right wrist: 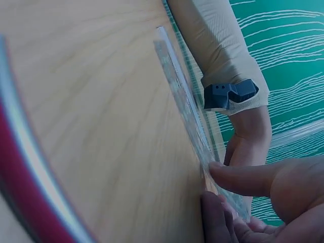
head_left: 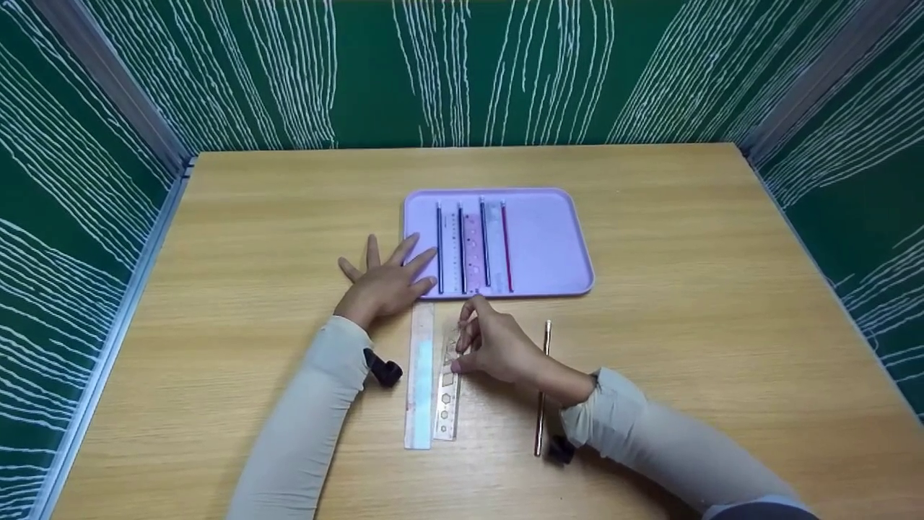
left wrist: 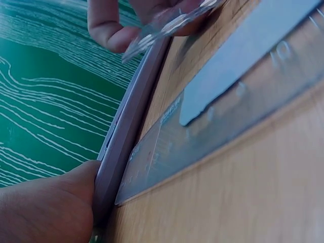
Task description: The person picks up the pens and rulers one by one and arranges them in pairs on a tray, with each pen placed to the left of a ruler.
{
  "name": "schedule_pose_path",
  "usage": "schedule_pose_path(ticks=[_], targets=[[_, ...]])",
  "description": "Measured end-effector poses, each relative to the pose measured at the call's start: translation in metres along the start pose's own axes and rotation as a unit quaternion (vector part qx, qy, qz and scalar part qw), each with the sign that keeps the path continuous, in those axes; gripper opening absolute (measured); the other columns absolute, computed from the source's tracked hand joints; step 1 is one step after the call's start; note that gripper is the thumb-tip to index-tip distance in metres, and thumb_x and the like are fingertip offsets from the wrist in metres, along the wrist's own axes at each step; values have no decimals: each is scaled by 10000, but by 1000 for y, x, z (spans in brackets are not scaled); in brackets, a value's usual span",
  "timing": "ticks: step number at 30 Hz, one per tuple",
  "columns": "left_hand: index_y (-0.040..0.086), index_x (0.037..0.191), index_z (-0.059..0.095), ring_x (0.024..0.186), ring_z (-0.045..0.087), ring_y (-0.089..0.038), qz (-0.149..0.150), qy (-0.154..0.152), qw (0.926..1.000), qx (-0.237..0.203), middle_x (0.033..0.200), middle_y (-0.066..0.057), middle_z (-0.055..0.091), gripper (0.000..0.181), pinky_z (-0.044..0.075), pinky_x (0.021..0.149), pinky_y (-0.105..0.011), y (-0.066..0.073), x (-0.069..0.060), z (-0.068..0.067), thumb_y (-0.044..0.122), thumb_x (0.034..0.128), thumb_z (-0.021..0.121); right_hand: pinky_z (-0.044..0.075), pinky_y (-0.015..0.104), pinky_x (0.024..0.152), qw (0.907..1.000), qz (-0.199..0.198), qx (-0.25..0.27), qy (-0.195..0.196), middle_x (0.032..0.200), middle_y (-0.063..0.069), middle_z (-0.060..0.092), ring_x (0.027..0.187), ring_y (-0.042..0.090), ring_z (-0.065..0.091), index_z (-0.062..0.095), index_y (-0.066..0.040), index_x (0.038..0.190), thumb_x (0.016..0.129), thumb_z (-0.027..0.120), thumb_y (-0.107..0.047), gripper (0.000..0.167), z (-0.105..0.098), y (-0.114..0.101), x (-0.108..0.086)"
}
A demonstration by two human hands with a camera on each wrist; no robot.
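My left hand (head_left: 388, 285) lies with fingers spread over the left edge of a lilac tray (head_left: 552, 245), touching its rim. With thumb and fingers my right hand (head_left: 502, 347) pinches a clear stencil ruler (head_left: 445, 404) that has cut-out shapes. In the left wrist view this stencil ruler (left wrist: 169, 26) is lifted off the wood at its far end. Just left of it, a wider clear ruler (head_left: 420, 390) lies flat, one end by the tray's front rim. A shiny pencil (head_left: 539, 426) lies partly hidden beneath my right wrist.
Several pencils and rulers lie side by side in the tray, among them a red pencil (head_left: 507, 245), a pink ruler (head_left: 473, 249) and a dark pencil (head_left: 440, 245). All stand on a wooden table (head_left: 686, 289) with green, white-streaked walls (head_left: 368, 72) around it.
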State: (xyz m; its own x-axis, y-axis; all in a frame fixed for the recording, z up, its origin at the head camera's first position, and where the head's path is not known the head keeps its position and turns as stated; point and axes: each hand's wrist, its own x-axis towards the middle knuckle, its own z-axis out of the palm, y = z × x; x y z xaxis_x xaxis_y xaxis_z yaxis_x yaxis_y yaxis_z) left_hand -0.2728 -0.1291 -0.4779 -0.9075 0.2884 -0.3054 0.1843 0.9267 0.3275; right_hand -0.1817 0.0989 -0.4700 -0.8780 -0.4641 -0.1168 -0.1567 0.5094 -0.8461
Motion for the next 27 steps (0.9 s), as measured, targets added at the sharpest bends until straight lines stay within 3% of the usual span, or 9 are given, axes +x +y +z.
schedule_pose_path(ticks=[2, 5, 9, 13, 21, 27], targets=[[554, 1581, 142, 1492, -246, -545, 22, 8, 10000, -28, 1717, 182, -96, 610, -181, 965, -894, 0, -1, -1, 689, 1016, 328, 558, 259, 702, 9997, -82, 231, 24, 873, 80, 723, 734, 128, 651, 480, -66, 1169, 713, 908, -24, 627, -2, 1, 0], [546, 1585, 153, 1490, -251, -544, 63, 20, 10000, -74, 1720, 175, -90, 611, -193, 958, -892, 1, -2, -1, 682, 1019, 339, 613, 310, 675, 9957, 138, 913, 19, 921, 124, 681, 744, 161, 662, 486, -52, 1224, 750, 852, 51, 608, -4, 3, -1], [552, 1583, 144, 1489, -253, -544, 58, 3, 10000, -42, 1717, 179, -100, 612, -196, 958, -889, 1, -2, -1, 684, 1018, 336, 646, 432, 686, 9795, 646, 1909, -74, 989, 150, 605, 792, 246, 694, 498, -57, 1316, 806, 763, 125, 603, -7, 7, -1], [559, 1580, 132, 1488, -256, -543, 68, -9, 10000, -32, 1715, 184, -109, 610, -204, 955, -885, 0, -2, -1, 689, 1017, 329, 640, 487, 744, 9655, 797, 2475, -100, 1047, 163, 583, 877, 322, 713, 438, -78, 1412, 850, 719, 123, 659, -10, 10, -2], [564, 1578, 128, 1486, -258, -546, 83, -8, 10000, -37, 1715, 180, -111, 612, -217, 948, -881, 0, -1, 1, 697, 1013, 322, 631, 522, 786, 9454, 900, 3132, 22, 1033, 153, 626, 864, 324, 717, 335, -77, 1351, 881, 706, 89, 622, -16, 12, -3], [564, 1577, 138, 1491, -258, -539, 36, 11, 10000, -58, 1717, 181, -102, 612, -204, 962, -884, -1, -1, 1, 699, 1011, 326, 636, 511, 740, 9480, 917, 3042, -168, 1122, 171, 599, 855, 294, 701, 321, -107, 1460, 961, 644, 12, 607, -21, 16, -4]])
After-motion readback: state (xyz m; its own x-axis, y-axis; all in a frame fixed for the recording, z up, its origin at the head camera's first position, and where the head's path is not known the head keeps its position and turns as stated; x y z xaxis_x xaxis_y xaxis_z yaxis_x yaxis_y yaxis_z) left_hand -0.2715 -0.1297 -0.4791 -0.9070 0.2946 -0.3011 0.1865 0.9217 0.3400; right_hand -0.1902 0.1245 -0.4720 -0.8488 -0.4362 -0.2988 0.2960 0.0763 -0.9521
